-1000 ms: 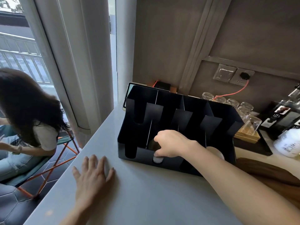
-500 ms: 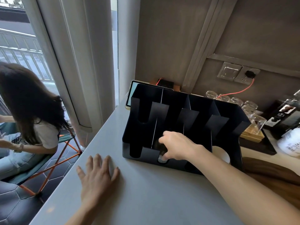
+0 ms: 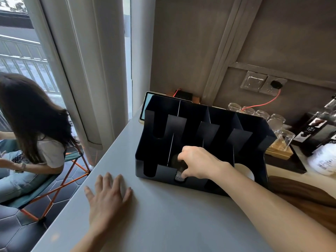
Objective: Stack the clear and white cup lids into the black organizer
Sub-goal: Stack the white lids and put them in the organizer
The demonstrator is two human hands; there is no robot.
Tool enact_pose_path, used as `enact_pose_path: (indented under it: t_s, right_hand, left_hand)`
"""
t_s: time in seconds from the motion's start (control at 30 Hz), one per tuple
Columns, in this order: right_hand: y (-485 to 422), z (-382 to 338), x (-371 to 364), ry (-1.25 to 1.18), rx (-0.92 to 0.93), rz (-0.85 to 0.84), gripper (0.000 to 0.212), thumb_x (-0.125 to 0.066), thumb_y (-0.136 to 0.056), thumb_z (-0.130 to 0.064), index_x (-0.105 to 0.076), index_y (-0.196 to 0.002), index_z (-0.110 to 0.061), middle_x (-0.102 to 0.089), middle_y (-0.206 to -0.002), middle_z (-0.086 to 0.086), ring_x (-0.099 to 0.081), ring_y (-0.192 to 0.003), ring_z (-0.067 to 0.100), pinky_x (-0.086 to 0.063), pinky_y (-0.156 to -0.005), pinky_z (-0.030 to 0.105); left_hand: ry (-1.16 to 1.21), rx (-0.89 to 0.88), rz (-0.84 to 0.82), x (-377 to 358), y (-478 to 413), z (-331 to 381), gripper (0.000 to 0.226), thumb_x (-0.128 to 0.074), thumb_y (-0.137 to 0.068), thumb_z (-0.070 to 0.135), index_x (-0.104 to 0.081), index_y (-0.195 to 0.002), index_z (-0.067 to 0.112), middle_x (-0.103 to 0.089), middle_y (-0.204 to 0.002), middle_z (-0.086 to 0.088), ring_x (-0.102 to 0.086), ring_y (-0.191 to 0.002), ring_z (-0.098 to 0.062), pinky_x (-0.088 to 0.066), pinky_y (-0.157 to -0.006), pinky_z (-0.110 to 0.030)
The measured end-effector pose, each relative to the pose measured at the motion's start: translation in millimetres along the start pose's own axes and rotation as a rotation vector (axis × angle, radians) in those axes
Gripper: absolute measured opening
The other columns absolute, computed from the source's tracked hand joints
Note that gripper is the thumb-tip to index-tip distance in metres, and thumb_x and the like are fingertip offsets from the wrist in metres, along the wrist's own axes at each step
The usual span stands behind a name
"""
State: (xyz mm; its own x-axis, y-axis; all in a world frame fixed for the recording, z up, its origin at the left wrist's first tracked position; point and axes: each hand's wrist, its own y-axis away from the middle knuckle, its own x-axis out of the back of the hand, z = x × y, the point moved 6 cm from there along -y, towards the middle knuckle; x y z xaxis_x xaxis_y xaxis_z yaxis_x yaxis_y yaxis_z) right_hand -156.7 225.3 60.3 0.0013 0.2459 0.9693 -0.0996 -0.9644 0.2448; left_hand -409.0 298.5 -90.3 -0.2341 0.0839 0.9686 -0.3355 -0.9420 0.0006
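The black organizer (image 3: 156,172) stands on the grey counter (image 3: 172,224), split into several compartments with slotted fronts. My right hand (image 3: 198,162) reaches down into the second front compartment from the left. Its fingers and thumb are closed around a stack of clear lids (image 3: 179,176), whose ribbed edge shows through the front slot. A white lid (image 3: 242,170) lies in a compartment further right, partly hidden behind my forearm. My left hand (image 3: 109,197) rests flat on the counter in front of the organizer's left end, fingers spread, holding nothing.
A tablet (image 3: 145,108) leans behind the organizer's left corner. Upturned glasses (image 3: 276,122), a wooden tray (image 3: 280,151) and dark bottle boxes (image 3: 312,131) crowd the right. A person (image 3: 32,124) sits on a folding chair beyond the counter's left edge.
My right hand has sunk a little deeper into the same compartment with the clear lids. The left hand has stayed flat on the counter.
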Motion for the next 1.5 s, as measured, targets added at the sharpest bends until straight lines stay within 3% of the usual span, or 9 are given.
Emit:
enact_pose_path:
  t_s: [0.23, 0.37, 0.6, 0.77, 0.93, 1.2, 1.5]
  right_hand:
    - [-3, -2, -10, -0.014, -0.005, -0.012, 0.033, -0.073, -0.085, -0.032, -0.063, -0.111, -0.014, -0.056, -0.105, 0.002, -0.059, -0.097, 0.028, -0.053, -0.075, 0.040]
    - [-4, -6, -13, -0.007, 0.019, 0.009, 0.023, -0.070, -0.087, -0.023, -0.062, -0.107, -0.014, -0.048, -0.095, -0.001, -0.054, -0.088, 0.025, -0.043, -0.065, 0.034]
    - [-4, -4, -14, -0.041, 0.025, 0.032, 0.027, -0.074, -0.084, -0.022, -0.063, -0.108, -0.016, -0.047, -0.093, -0.003, -0.049, -0.085, 0.022, -0.039, -0.064, 0.033]
    - [-3, -3, -10, -0.044, 0.021, 0.048, 0.026, -0.075, -0.083, -0.024, -0.063, -0.104, -0.015, -0.047, -0.093, -0.001, -0.053, -0.088, 0.025, -0.048, -0.069, 0.038]
    - [-3, -2, -11, -0.028, 0.008, 0.038, 0.023, -0.074, -0.085, -0.027, -0.062, -0.099, -0.013, -0.046, -0.094, -0.001, -0.050, -0.086, 0.023, -0.046, -0.069, 0.036]
    - [-4, -2, -9, 0.021, 0.004, 0.029, 0.027, -0.072, -0.088, -0.028, -0.065, -0.107, -0.009, -0.056, -0.108, 0.006, -0.059, -0.098, 0.028, -0.053, -0.077, 0.040]
    - [-4, -1, -8, -0.004, -0.003, 0.043, 0.026, -0.070, -0.090, -0.028, -0.067, -0.106, -0.007, -0.057, -0.109, 0.006, -0.060, -0.098, 0.028, -0.055, -0.081, 0.042]
  left_hand:
    - [0.003, 0.000, -0.001, 1, 0, 0, 0.072, -0.021, -0.085, 0.067, -0.047, -0.140, 0.030, -0.041, -0.155, -0.011, -0.022, -0.150, -0.035, -0.010, -0.118, -0.065]
    - [0.005, -0.001, 0.009, 2, 0, 0, 0.074, -0.020, -0.084, 0.067, -0.049, -0.140, 0.029, -0.042, -0.155, -0.012, -0.024, -0.150, -0.036, -0.011, -0.118, -0.066]
    - [0.004, 0.003, 0.004, -1, -1, -1, 0.075, -0.020, -0.084, 0.067, -0.049, -0.141, 0.029, -0.042, -0.155, -0.011, -0.024, -0.150, -0.036, -0.010, -0.118, -0.065]
    - [0.006, 0.005, 0.009, -2, -1, -2, 0.073, -0.024, -0.085, 0.067, -0.049, -0.142, 0.029, -0.044, -0.153, -0.011, -0.025, -0.150, -0.036, -0.010, -0.117, -0.066]
    - [0.008, 0.006, 0.007, -2, -2, -2, 0.074, -0.022, -0.084, 0.067, -0.048, -0.142, 0.029, -0.042, -0.155, -0.010, -0.023, -0.151, -0.035, -0.009, -0.118, -0.065]
    - [0.014, 0.003, 0.015, -2, -2, -2, 0.076, -0.021, -0.084, 0.067, -0.049, -0.143, 0.028, -0.043, -0.155, -0.011, -0.024, -0.151, -0.035, -0.008, -0.118, -0.065]
    - [0.006, 0.000, 0.018, -2, -2, -1, 0.077, -0.021, -0.083, 0.067, -0.050, -0.142, 0.028, -0.044, -0.155, -0.011, -0.025, -0.150, -0.035, -0.009, -0.118, -0.065]
